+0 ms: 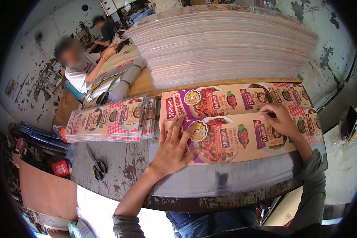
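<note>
Two long printed cardboard sheets with food pictures lie overlapping on the worktable. The near sheet [246,139] covers part of the far sheet [234,97]. My left hand [170,148] rests with spread fingers on the left end of the sheets. Farther right, my right hand [281,121] is bent over the far edge of the near sheet, its thumb and forefinger curled at that edge. Under the sheets, a clear plastic layer [226,178] shows along the table's front.
Behind the sheets rises a tall stack of plastic-wrapped sheets [226,43]. Left stand a pile of wrapped printed sheets [107,119], black-handled scissors [99,168] and a plastic roll [127,79]. The dark worktable [119,150] has a curved front edge. Two people sit at the far left.
</note>
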Demonstrator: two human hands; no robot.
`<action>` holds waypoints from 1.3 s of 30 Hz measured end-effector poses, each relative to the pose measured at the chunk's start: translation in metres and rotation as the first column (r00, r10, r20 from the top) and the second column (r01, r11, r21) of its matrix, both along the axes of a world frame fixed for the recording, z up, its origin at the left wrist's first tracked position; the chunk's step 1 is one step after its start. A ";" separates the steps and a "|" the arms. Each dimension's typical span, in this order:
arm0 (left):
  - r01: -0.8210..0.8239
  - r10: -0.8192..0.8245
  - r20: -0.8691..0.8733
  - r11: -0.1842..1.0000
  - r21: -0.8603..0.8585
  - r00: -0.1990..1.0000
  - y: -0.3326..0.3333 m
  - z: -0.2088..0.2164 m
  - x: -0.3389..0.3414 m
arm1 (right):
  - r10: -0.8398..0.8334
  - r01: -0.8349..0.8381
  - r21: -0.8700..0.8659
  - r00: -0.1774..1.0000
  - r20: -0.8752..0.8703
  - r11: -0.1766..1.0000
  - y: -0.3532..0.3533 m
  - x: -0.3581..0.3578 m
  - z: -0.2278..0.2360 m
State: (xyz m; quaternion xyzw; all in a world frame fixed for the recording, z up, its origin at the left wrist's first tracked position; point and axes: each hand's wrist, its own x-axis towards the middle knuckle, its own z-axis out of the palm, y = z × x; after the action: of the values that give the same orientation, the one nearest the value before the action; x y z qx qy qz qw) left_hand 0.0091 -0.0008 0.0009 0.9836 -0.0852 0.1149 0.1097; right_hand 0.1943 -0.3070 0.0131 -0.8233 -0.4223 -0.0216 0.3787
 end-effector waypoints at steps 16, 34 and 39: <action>-0.012 0.013 0.050 1.000 -0.021 0.999 -0.003 0.005 0.005 | -0.224 0.222 0.341 0.974 -0.034 0.913 0.007 -0.017 -0.007; -0.026 0.025 -0.021 0.999 -0.044 0.999 -0.006 0.009 0.007 | 0.426 -0.878 0.459 0.368 0.827 -0.132 0.018 -0.153 0.107; -0.005 0.005 0.035 1.000 -0.017 0.999 -0.003 0.011 0.007 | 0.288 -0.915 0.397 0.361 0.887 -0.077 0.021 -0.151 0.100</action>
State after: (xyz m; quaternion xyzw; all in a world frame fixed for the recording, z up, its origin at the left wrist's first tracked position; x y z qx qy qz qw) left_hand 0.0165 -0.0042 0.0119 0.9807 -0.0837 0.1329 0.1163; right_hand 0.0428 -0.2856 0.1128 -0.0878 -0.7584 -0.2951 0.5745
